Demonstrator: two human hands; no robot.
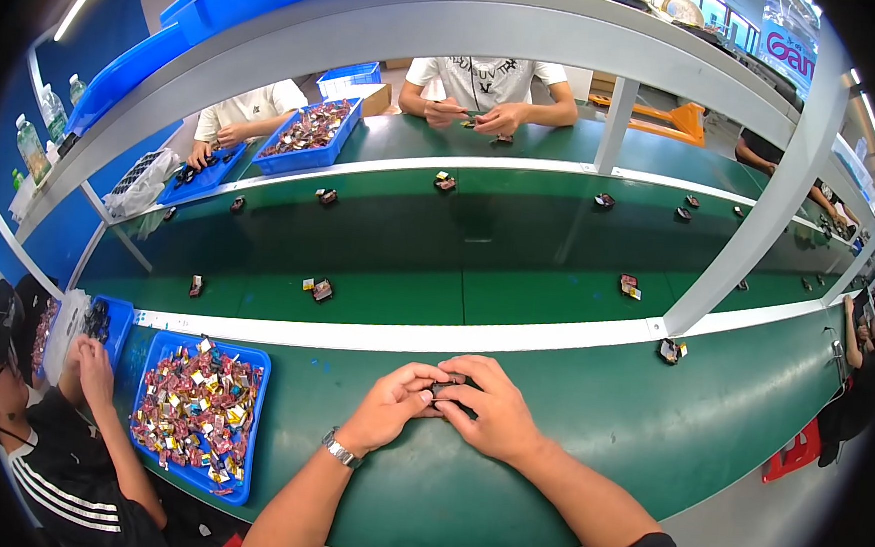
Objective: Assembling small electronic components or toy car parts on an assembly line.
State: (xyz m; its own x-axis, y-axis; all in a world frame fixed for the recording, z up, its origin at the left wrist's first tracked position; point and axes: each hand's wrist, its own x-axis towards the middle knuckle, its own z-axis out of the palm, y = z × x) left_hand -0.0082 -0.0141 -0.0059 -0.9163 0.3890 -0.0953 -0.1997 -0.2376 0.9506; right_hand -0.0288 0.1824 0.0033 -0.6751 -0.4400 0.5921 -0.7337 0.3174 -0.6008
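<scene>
Over the green bench my left hand (pixel 387 408) and my right hand (pixel 494 409) meet, fingertips pinched together. Between them is a small black part (pixel 444 387), mostly covered by my fingers; its exact kind cannot be made out. A metal-banded watch (pixel 342 448) sits on my left wrist. To the left of my left forearm stands a blue tray (pixel 262 388), heaped with small reddish pieces that carry white and yellow bits. Off to the right, by the white rail, lies a small black assembly (pixel 670 351) with a yellow-white tab.
A white rail (pixel 404 336) divides my green bench (pixel 590 403) from the darker green belt (pixel 380 230), where several small assemblies lie. A grey post (pixel 752 213) rises at right. One co-worker (pixel 66 451) sits at left; others work across the belt beside another blue tray (pixel 346 133).
</scene>
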